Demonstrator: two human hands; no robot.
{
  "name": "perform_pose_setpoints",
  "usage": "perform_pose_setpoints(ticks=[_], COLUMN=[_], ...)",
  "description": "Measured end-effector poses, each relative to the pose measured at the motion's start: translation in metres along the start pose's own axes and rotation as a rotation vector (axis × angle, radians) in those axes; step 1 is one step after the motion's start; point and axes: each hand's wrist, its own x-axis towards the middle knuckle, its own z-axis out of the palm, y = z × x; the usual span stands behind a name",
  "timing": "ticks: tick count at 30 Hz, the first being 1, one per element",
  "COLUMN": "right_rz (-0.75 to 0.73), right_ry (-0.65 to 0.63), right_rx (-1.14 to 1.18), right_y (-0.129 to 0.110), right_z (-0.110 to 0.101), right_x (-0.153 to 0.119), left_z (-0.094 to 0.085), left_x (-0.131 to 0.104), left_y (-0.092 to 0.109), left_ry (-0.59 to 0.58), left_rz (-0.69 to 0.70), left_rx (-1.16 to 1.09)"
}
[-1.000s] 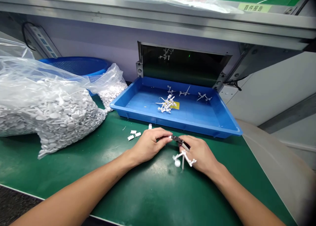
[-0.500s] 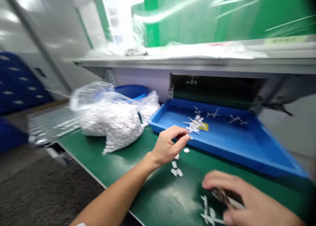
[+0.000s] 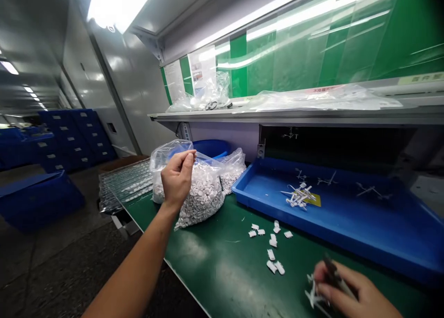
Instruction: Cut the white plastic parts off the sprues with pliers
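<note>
Beneath a long shelf (image 3: 222, 117) in a metal-walled workroom, a green worktop (image 3: 225, 271) is running from near to far, with blue crates (image 3: 78, 135) standing off at the far left. You are raising your left hand (image 3: 176, 177) before a clear bag (image 3: 159, 159) of white pieces, its fingertips pressing together; whether anything is sitting between them, or the hand is touching the plastic, cannot be told. At near right, your blurred right hand (image 3: 359, 288) is gripping a dark-tipped hand tool (image 3: 336, 275), a white branched piece (image 3: 314, 296) hanging beside it.

A small piece could be slipping loose if your left fingers are parting short of the bag, or catching on its loose plastic. A sweeping sleeve or tool could be scattering the white bits (image 3: 271, 254) lying between your hands.

Beyond your right hand, a blue tray (image 3: 312, 230) is forming a low wall, holding a tangle of white branches (image 3: 297, 196) near a yellow label (image 3: 316, 200). A smaller bag (image 3: 238, 159) is leaning between big bag and tray.
</note>
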Motion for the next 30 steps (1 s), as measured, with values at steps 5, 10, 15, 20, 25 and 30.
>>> perform_pose_setpoints(ticks=[5, 10, 15, 20, 25, 30], right_rz=[-0.007, -0.040, -0.063, -0.031, -0.042, -0.056], right_ry=[0.179, 0.227, 0.190, 0.196, 0.331, 0.301], right_rx=[0.714, 0.945, 1.110, 1.121, 0.667, 0.238], right_y=[-0.023, -0.017, -0.013, -0.010, -0.009, -0.015], right_z=[-0.020, -0.035, -0.039, -0.041, -0.043, -0.052], right_x=[0.005, 0.011, 0.012, 0.017, 0.018, 0.011], left_z=[0.068, 0.136, 0.170, 0.187, 0.192, 0.193], left_x=[-0.082, -0.129, -0.137, -0.149, -0.172, -0.186], left_y=[0.048, 0.085, 0.097, 0.086, 0.079, 0.084], left_ry=[-0.736, -1.152, -1.271, -1.220, -1.242, -1.257], left_rz=[0.045, 0.192, 0.261, 0.121, -0.404, -0.688], left_rx=[-0.241, -0.284, -0.381, -0.497, -0.701, -0.782])
